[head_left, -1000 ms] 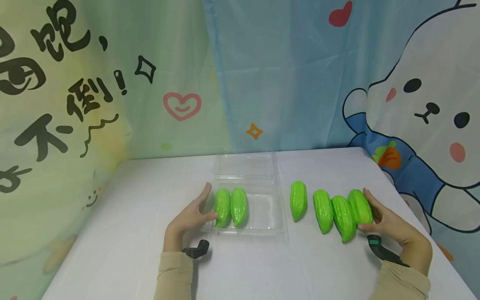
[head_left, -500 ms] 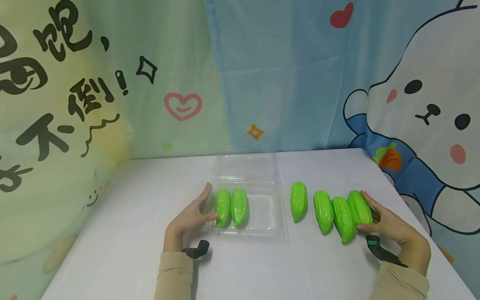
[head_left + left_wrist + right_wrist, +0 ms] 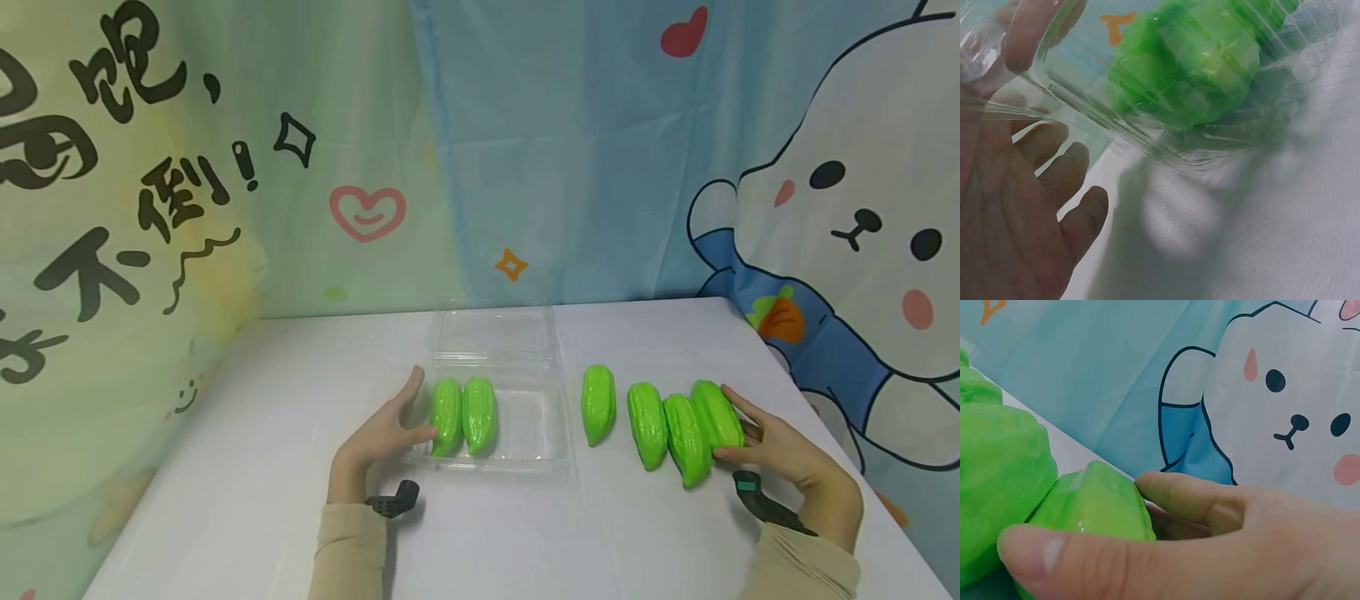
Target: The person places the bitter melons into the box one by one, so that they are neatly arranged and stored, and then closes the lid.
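My left hand (image 3: 382, 432) is at the left wall of a hinged clear plastic container (image 3: 528, 425), thumb and fingers spread and loosely extended. The left wrist view shows several of its fingers (image 3: 1063, 181) straight and clear of the plastic. Two glossy green, pointed toy bitter melons (image 3: 480, 415) lie side by side in the container's left part. My right hand (image 3: 783, 446) holds the rightmost bitter melon (image 3: 715, 415) between thumb and fingers; this grip shows closely in the right wrist view, with the thumb (image 3: 1116, 562) in front. That melon leans against its neighbour (image 3: 686, 442).
Two more bitter melons, one (image 3: 597, 404) standing apart and one (image 3: 647, 425) touching the group, lie between the container and my right hand. The open lid (image 3: 495, 332) lies back toward the printed curtain (image 3: 570, 167). A white cloth covers the table (image 3: 510, 533).
The rightmost bitter melon has tipped slightly left at its far end, the right hand's fingers following it. My left hand and the container keep their place.
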`<state>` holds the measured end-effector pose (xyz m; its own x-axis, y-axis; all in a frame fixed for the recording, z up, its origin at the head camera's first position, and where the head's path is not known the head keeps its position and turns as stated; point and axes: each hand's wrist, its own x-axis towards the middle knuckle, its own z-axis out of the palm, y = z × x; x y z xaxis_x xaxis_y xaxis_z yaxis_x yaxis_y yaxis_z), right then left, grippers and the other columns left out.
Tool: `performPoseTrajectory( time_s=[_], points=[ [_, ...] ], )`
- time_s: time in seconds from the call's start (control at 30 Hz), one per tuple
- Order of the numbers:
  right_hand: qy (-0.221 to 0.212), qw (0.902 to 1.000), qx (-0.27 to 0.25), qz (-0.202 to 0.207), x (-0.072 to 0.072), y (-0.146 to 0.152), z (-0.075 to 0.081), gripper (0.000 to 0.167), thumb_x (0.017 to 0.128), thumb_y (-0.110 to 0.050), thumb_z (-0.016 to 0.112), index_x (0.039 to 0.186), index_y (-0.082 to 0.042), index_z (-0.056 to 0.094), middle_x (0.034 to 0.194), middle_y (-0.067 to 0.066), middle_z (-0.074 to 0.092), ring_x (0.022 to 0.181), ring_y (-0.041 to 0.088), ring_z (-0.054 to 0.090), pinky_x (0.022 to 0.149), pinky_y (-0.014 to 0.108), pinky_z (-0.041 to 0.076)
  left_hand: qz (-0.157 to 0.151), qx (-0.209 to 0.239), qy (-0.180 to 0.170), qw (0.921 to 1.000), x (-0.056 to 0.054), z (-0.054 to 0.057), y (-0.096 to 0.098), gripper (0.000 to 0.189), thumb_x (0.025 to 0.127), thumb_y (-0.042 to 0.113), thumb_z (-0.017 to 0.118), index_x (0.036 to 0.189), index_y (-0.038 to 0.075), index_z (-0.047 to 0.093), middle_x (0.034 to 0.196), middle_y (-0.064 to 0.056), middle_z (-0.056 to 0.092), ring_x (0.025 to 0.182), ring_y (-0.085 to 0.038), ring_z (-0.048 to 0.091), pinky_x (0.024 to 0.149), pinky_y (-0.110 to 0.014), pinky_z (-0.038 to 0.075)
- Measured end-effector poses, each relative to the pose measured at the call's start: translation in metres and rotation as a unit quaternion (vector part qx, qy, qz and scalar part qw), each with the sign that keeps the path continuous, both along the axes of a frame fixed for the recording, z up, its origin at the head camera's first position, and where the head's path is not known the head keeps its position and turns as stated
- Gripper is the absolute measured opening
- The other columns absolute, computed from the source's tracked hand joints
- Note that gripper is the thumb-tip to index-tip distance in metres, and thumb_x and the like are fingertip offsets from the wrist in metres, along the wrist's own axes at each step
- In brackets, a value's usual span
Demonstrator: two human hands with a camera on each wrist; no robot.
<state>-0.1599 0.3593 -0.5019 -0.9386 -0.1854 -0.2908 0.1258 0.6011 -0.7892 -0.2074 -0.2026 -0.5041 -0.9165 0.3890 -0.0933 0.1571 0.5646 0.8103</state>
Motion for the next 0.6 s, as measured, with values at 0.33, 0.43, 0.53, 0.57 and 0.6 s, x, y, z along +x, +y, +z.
performPoseTrajectory(
  time_s=[0.33, 0.43, 0.53, 0.57, 0.6],
  points=[
    [-0.001, 0.9999, 0.014, -0.009, -0.0002, 0.0015, -0.0021, 0.104, 0.084, -0.029, 0.072, 0.152, -0.019, -0.006, 0.153, 0.034, -0.003, 0.133, 0.060, 0.015, 0.100, 0.076, 0.020, -0.003, 0.000, 0.002, 1.0000, 0.0004, 0.0005, 0.0002, 0.107, 0.078, 0.045, 0.074, 0.154, 0.019, 0.004, 0.160, 0.006, 0.000, 0.148, -0.016, 0.003, 0.121, -0.040, 0.011],
    [0.000, 0.9998, 0.018, -0.012, -0.0003, 0.0013, -0.0023, 0.104, 0.084, -0.031, 0.071, 0.152, -0.018, -0.006, 0.153, 0.034, -0.003, 0.133, 0.060, 0.016, 0.099, 0.076, 0.020, -0.004, 0.000, 0.004, 1.0000, 0.0005, 0.0007, 0.0004, 0.107, 0.078, 0.044, 0.074, 0.154, 0.019, 0.004, 0.160, 0.006, 0.000, 0.148, -0.016, 0.003, 0.121, -0.040, 0.011],
    [-0.002, 0.9998, 0.017, -0.014, -0.0007, 0.0013, -0.0025, 0.104, 0.084, -0.031, 0.071, 0.152, -0.018, -0.006, 0.154, 0.033, -0.003, 0.133, 0.060, 0.016, 0.099, 0.077, 0.020, -0.002, -0.003, 0.004, 1.0000, 0.0006, 0.0007, 0.0002, 0.107, 0.078, 0.045, 0.074, 0.154, 0.019, 0.003, 0.160, 0.005, 0.000, 0.148, -0.016, 0.003, 0.121, -0.040, 0.011],
    [-0.003, 0.9998, 0.016, -0.014, -0.0008, 0.0013, -0.0025, 0.104, 0.084, -0.031, 0.071, 0.152, -0.018, -0.006, 0.154, 0.033, -0.004, 0.133, 0.060, 0.016, 0.099, 0.077, 0.020, -0.004, -0.002, 0.006, 1.0000, 0.0006, 0.0006, 0.0000, 0.107, 0.078, 0.044, 0.074, 0.154, 0.018, 0.004, 0.161, 0.004, 0.000, 0.148, -0.017, 0.003, 0.121, -0.041, 0.011],
    [-0.003, 0.9998, 0.015, -0.014, -0.0010, 0.0013, -0.0025, 0.104, 0.084, -0.031, 0.072, 0.152, -0.018, -0.006, 0.154, 0.033, -0.004, 0.133, 0.060, 0.016, 0.099, 0.077, 0.020, -0.003, -0.002, 0.005, 1.0000, 0.0006, 0.0007, 0.0000, 0.107, 0.078, 0.044, 0.074, 0.154, 0.018, 0.004, 0.161, 0.004, 0.000, 0.148, -0.017, 0.003, 0.121, -0.040, 0.012]
  ],
)
